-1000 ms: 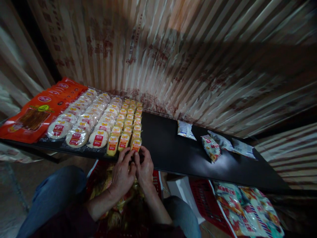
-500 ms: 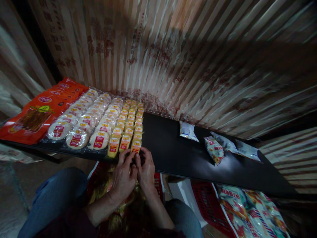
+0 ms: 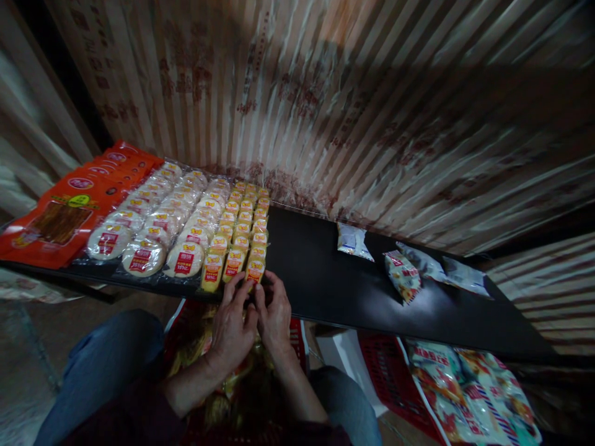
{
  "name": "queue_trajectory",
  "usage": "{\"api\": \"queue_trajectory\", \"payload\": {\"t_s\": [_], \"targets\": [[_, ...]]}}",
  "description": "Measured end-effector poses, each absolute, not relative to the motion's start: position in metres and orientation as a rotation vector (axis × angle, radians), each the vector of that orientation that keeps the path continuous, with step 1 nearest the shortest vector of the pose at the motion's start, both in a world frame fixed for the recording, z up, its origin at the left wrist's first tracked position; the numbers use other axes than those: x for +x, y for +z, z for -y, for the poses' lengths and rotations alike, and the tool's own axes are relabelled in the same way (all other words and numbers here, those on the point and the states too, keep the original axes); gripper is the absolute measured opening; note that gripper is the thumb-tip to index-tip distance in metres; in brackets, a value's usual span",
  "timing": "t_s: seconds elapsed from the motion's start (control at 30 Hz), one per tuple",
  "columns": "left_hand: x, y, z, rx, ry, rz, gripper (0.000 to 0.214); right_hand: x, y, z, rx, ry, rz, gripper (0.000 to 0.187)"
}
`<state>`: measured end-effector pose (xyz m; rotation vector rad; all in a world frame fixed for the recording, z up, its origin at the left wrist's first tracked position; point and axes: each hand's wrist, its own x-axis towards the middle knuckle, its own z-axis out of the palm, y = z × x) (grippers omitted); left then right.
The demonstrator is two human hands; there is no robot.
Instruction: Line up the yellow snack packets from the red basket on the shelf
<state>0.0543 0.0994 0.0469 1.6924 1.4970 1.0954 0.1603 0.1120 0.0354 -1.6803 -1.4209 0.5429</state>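
Note:
Both hands meet at the front of the black shelf (image 3: pixel 320 282), around the nearest yellow snack packet (image 3: pixel 255 270) in the right-hand row. My left hand (image 3: pixel 232 328) has its fingertips on the packet's lower left side. On the lower right side, the fingers of my right hand (image 3: pixel 275 313) press against it. The packet leans upright against others like it, in overlapping rows. Directly left are rows of round white rice cracker packs (image 3: pixel 186 260) in clear wrappers. My fingers partly hide the packet's lower end.
Orange snack bags (image 3: pixel 51 214) overlap at the shelf's left end. Several small loose bags, including a red and white one (image 3: pixel 402 275), lie on the right. Below are a basket of yellow packets (image 3: pixel 190 353) between my knees and a red basket (image 3: pixel 393 378) beside larger bags. Striped sheeting (image 3: pixel 302 111) hangs behind.
The view has shifted slightly. Both hands stay at the same front packet, with hardly any change in finger position.

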Motion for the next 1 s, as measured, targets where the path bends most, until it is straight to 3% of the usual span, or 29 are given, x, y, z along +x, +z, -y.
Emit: {"api": "queue_trajectory", "payload": {"t_s": [1.0], "targets": [[0.0608,0.0438,-0.098,1.701,1.115,-1.506,0.058,0.1582,0.0407,-0.1113,-1.734,0.545,1.445,0.036]]}}
